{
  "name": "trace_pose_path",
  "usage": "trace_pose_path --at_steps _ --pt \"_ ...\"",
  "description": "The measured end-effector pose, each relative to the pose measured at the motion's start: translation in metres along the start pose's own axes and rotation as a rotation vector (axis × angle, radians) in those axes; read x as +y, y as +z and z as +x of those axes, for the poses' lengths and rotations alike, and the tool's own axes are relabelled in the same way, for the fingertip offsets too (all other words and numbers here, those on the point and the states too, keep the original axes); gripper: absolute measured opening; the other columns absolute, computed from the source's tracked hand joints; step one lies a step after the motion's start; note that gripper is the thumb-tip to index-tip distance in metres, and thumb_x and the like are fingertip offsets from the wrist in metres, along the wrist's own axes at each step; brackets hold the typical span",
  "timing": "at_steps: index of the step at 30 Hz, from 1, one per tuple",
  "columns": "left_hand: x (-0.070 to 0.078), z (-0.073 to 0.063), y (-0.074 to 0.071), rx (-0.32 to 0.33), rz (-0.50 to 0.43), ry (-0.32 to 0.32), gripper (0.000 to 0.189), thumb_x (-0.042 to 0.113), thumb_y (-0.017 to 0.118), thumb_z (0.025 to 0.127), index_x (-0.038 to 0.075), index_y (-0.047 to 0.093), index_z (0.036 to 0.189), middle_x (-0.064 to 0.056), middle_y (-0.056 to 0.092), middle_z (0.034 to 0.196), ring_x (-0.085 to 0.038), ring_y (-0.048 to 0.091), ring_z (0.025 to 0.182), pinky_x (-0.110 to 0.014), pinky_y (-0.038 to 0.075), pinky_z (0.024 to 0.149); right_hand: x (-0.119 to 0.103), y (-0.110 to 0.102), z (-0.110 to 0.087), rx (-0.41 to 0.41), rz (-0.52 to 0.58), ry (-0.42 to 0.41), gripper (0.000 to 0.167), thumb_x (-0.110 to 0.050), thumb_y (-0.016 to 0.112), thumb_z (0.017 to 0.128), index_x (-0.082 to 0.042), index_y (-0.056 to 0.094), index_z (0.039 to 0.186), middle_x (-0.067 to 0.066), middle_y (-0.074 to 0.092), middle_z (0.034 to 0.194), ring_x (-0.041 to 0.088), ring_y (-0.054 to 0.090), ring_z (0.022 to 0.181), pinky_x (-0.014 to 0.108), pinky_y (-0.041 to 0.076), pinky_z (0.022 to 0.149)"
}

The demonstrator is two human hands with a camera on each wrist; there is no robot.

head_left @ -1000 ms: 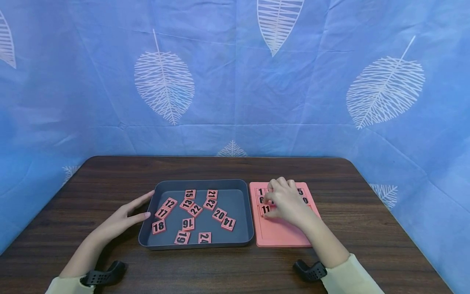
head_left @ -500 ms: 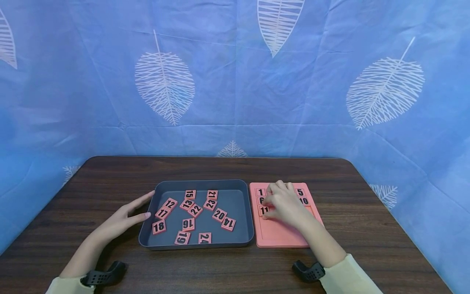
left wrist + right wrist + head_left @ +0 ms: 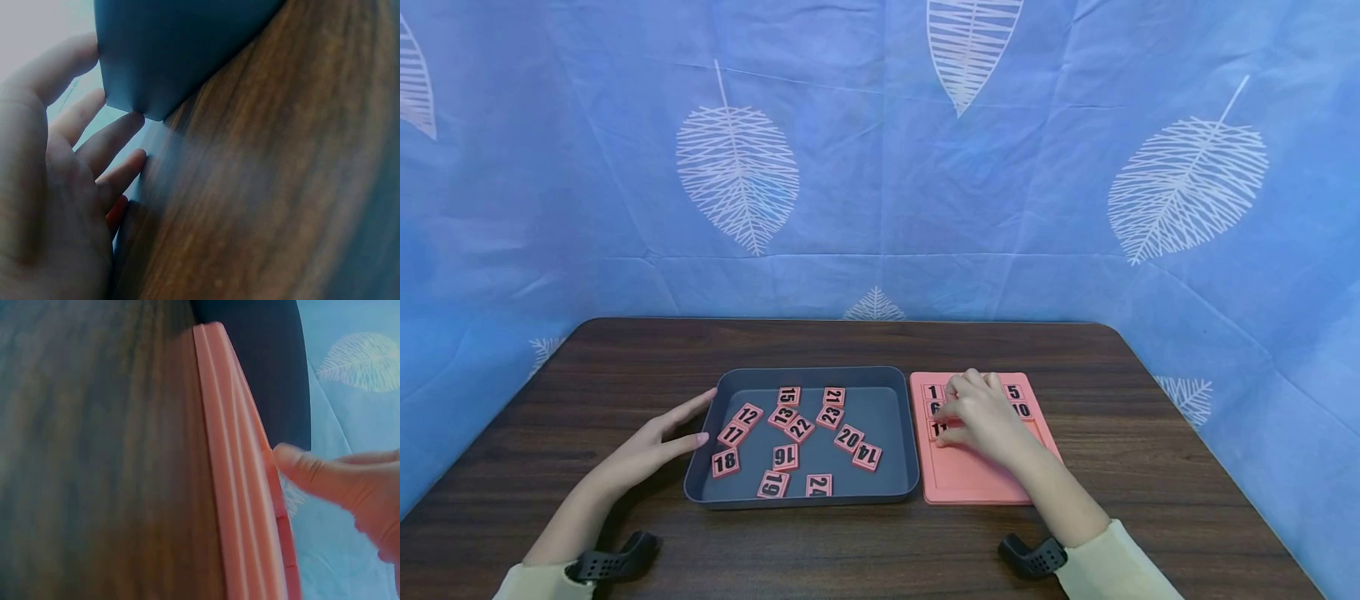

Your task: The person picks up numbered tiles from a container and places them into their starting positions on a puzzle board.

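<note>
Tile 11 (image 3: pixel 937 430) near the left edge of the board (image 3: pixel 966 482) seems light and hard, so my right hand (image 3: pixel 979 417) pinches its sides, left hand (image 3: pixel 651 446) spread.

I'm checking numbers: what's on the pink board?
Tile 1, tile 5 and tile 10 show, plus parts of two tiles below tile 1; the right hand hides whatever lies under it.
</note>
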State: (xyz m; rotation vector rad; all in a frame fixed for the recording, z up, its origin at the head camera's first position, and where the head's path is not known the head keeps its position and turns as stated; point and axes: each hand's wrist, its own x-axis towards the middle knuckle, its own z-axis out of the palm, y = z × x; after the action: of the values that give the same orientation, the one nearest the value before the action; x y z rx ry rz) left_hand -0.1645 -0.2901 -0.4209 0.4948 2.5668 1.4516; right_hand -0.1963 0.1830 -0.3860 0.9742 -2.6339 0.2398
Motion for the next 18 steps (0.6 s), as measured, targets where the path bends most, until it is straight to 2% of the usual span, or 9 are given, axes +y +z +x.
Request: trace_pose_path --at_steps 9,18 --pt "-0.001 0.000 0.000 0.010 0.019 0.000 0.063 0.025 0.056 0.098 0.012 0.027 0.153 -0.020 0.023 0.154 -0.047 0.016 0.138 -0.071 0.021 0.098 -0.007 -0.024 0.006 0.144 0.061 -0.026 0.026 -0.029 0.088 0.064 -0.020 0.080 0.087 -0.006 0.045 0.087 0.017 0.039 0.085 0.042 0.025 0.073" --pt "-0.002 0.000 0.000 0.017 0.031 -0.013 0.064 0.026 0.057 0.098 0.011 0.027 0.152 -0.020 0.024 0.154 -0.048 0.016 0.138 -0.072 0.020 0.098 -0.032 -0.033 0.018 0.149 0.120 -0.066 0.025 -0.029 0.086 0.069 -0.024 0.079 0.093 -0.007 0.046 0.091 0.019 0.042 0.089 0.041 0.026 0.077"
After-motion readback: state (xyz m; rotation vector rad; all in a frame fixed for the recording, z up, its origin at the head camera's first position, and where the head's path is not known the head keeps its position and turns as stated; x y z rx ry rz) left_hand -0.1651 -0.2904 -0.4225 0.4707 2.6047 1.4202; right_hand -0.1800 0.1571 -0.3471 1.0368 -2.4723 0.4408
